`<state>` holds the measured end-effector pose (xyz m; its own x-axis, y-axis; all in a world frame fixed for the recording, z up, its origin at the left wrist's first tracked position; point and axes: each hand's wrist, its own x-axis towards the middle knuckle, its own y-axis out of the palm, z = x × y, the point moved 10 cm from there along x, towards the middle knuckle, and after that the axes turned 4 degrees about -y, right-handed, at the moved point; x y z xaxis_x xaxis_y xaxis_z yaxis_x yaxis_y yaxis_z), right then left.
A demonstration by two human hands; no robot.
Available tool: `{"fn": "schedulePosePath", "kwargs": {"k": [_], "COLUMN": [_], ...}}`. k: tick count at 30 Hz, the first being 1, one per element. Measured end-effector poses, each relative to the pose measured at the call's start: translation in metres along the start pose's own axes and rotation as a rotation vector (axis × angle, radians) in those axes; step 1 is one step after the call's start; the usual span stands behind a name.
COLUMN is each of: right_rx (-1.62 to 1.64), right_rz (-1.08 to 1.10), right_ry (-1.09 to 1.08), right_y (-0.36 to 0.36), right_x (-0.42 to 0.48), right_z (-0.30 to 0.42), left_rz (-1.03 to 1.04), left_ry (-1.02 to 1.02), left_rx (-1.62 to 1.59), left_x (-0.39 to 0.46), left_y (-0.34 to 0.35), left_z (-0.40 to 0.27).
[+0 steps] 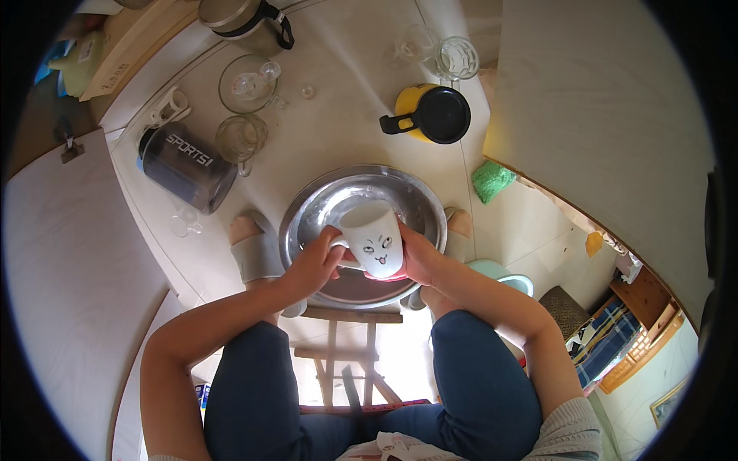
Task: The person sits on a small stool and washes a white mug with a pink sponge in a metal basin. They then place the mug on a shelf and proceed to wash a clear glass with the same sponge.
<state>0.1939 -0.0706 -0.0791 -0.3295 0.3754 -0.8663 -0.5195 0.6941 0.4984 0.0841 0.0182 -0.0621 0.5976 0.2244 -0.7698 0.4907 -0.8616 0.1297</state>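
A white ceramic mug (377, 245) with a cartoon face is held above a round metal basin (363, 297). My left hand (314, 259) grips its handle. Against the mug's right side and base lies my right hand (418, 253), with something pink or red showing beneath the mug; what that is, I cannot tell. The basin stands on the tiled floor between my slippered feet. Beyond it, a yellow mug with a black lid (429, 114) rests at the upper right. A glass mug (241, 138) and a dark plastic sports bottle (189, 167) are at the upper left.
A metal container with a black strap (239, 23), a clear glass bowl or cup (249, 83) and a drinking glass (457, 59) stand farther off. A green cloth (493, 181) lies right of the basin. Pale cabinet panels flank both sides; a pale green tub (513, 282) is beside my right arm.
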Motion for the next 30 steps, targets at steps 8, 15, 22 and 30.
{"fn": "schedulePosePath", "kwargs": {"k": [8, 15, 22, 30], "right_rx": [-0.271, -0.384, -0.332, -0.412], "right_rz": [0.016, 0.154, 0.16, 0.206], "right_ry": [-0.286, -0.464, -0.448, -0.461], "right_y": [-0.003, 0.029, 0.03, 0.04], "right_x": [-0.008, -0.021, -0.023, -0.03], "right_z": [0.017, 0.038, 0.039, 0.041], "left_rz": [0.079, 0.079, 0.222, 0.287], "left_ry": [-0.06, 0.262, 0.177, 0.274], "left_rx": [0.044, 0.048, 0.053, 0.081], "left_x": [-0.027, -0.032, -0.037, -0.043], "left_y": [0.007, 0.009, 0.018, 0.019], "left_z": [-0.02, -0.03, -0.031, -0.044]}}
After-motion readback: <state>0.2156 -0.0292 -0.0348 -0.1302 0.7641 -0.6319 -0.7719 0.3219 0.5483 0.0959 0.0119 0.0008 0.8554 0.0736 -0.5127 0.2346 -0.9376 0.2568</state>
